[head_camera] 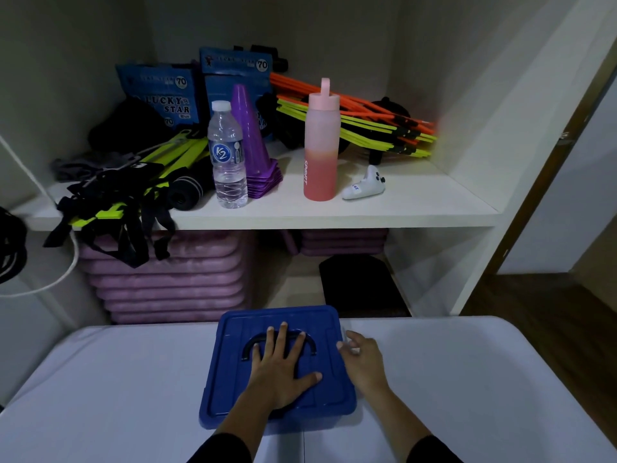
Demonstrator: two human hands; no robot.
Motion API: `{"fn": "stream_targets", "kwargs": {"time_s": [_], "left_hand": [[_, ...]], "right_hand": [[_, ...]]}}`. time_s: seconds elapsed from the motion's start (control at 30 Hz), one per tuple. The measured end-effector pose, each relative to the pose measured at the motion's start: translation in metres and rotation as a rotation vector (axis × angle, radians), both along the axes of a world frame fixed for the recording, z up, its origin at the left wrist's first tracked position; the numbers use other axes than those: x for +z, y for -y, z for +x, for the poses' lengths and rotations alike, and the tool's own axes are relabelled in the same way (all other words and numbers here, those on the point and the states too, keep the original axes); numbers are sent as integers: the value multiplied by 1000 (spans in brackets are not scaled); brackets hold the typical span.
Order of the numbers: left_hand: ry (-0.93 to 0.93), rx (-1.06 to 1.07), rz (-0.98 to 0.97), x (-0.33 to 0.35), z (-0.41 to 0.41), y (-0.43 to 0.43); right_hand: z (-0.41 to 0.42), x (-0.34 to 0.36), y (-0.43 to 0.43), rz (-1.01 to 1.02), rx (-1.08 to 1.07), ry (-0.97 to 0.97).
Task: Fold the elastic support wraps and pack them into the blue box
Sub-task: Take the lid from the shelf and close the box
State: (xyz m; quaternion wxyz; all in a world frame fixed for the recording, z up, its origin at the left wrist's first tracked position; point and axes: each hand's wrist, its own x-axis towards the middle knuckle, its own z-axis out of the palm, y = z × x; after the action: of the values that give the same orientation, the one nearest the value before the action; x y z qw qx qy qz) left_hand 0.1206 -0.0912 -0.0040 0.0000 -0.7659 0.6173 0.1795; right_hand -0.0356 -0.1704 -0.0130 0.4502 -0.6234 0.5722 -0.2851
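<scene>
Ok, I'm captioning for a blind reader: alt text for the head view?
A person's left hand presses on the lid of a blue plastic box on a white table, while the right hand curls its fingers at the right edge. Behind, a white shelf holds bottles and sports gear.

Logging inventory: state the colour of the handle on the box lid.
Black handle, recessed in the blue lid; head view, partly under the left hand.
</scene>
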Motion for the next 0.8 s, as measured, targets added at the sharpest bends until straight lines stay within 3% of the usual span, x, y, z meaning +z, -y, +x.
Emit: {"fn": "stream_targets", "kwargs": {"time_s": [0.4,0.8], "left_hand": [[19,-23,57,1,0,2],[12,-21,60,-1,1,4]], "right_hand": [[0,7,2,24,-41,111],[1,9,-2,-64,-2,12]]}}
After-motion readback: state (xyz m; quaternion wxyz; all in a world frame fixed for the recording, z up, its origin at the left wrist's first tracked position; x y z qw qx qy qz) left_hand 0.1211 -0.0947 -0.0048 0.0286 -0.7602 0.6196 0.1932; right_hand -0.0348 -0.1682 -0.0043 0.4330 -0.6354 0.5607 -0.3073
